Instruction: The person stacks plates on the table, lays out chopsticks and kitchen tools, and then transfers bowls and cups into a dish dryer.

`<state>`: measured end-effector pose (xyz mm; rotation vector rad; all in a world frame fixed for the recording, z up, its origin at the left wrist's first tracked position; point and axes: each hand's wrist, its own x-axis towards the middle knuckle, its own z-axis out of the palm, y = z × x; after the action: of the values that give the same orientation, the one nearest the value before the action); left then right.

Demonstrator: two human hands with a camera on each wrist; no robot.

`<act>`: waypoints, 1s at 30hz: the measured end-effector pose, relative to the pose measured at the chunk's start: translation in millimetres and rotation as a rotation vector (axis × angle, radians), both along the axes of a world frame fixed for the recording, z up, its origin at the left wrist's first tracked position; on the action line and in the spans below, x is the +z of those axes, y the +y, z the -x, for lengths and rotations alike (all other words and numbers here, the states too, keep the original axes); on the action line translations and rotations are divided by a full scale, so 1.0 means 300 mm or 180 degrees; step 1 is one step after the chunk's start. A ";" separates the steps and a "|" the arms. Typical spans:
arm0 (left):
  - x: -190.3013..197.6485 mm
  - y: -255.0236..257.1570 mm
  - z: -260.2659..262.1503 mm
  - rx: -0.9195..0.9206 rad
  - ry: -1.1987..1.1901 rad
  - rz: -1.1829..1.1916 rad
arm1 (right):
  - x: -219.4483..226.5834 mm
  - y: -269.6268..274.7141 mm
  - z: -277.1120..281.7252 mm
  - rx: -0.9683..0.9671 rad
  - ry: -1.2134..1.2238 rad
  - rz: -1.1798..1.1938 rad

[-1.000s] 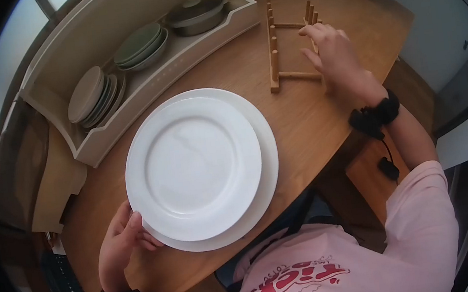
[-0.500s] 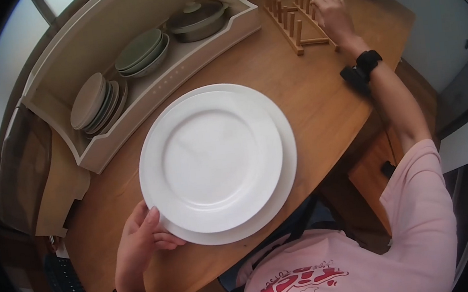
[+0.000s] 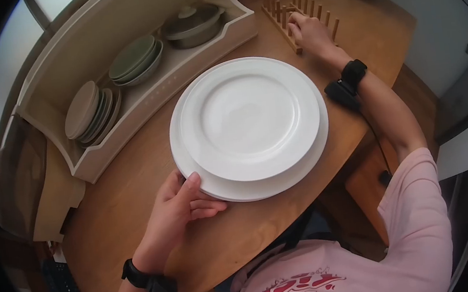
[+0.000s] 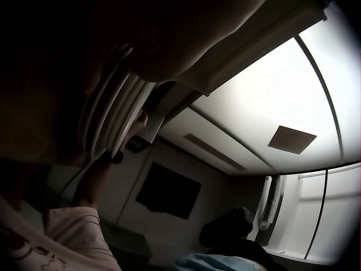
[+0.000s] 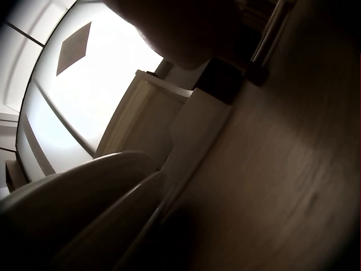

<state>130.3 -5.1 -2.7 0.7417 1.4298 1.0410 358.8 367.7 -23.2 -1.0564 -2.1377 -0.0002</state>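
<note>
One hand, the left (image 3: 181,201), is gripping the near-left rim of a plate stack, its thumb pressing on top and its fingers curling beneath. Its white upper plate (image 3: 251,118) is lying nested, a little off-centre, over the broader lower plate (image 3: 262,189); more rims are showing in the left wrist view, too dark for counting. Together they are sitting low over or on the table (image 3: 249,225), in front of the body; I cannot tell which. Beyond them, the right hand (image 3: 315,34) is curling its fingers about the wooden rack (image 3: 286,35), the fingertips hiding among its pegs. Judging by their gloss, these plates are probably glazed ceramic: stiff, heavy together, slippery and liable to chip. Holding the lowest rim from opposite sides, thumbs above and fingers underneath, seems safest; a one-sided grip is inviting tilting and sliding.
</note>
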 end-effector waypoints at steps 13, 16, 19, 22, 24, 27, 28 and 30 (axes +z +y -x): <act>-0.002 0.141 -0.050 -0.0020 0.0392 0.0020 | -0.039 0.327 0.026 -0.0133 -0.0089 -0.0164; 0.002 0.149 -0.052 0.0033 0.0496 0.0096 | -0.064 0.405 0.045 0.0125 0.0214 -0.0182; 0.006 0.159 -0.053 0.0063 0.0486 0.0187 | -0.069 0.452 0.082 0.0292 0.0380 -0.0218; -0.003 0.161 -0.066 0.0224 0.0603 0.0161 | -0.090 0.469 0.116 0.0308 0.0562 -0.0328; -0.009 0.164 -0.069 0.0242 0.0641 0.0098 | -0.094 0.458 0.129 0.0223 0.0769 -0.0195; -0.008 0.170 -0.070 0.0213 0.0620 0.0098 | -0.107 0.478 0.140 0.0218 0.0885 0.0063; -0.008 0.172 -0.072 0.0217 0.0620 0.0102 | -0.109 0.489 0.144 0.0222 0.0885 0.0068; -0.005 0.182 -0.075 0.0215 0.0610 0.0098 | -0.110 0.514 0.149 0.0312 0.0881 0.0507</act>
<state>152.8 49.4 -4.1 0.7921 1.6413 1.0186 314.2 522.0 -56.2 -0.9770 -1.9580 0.3485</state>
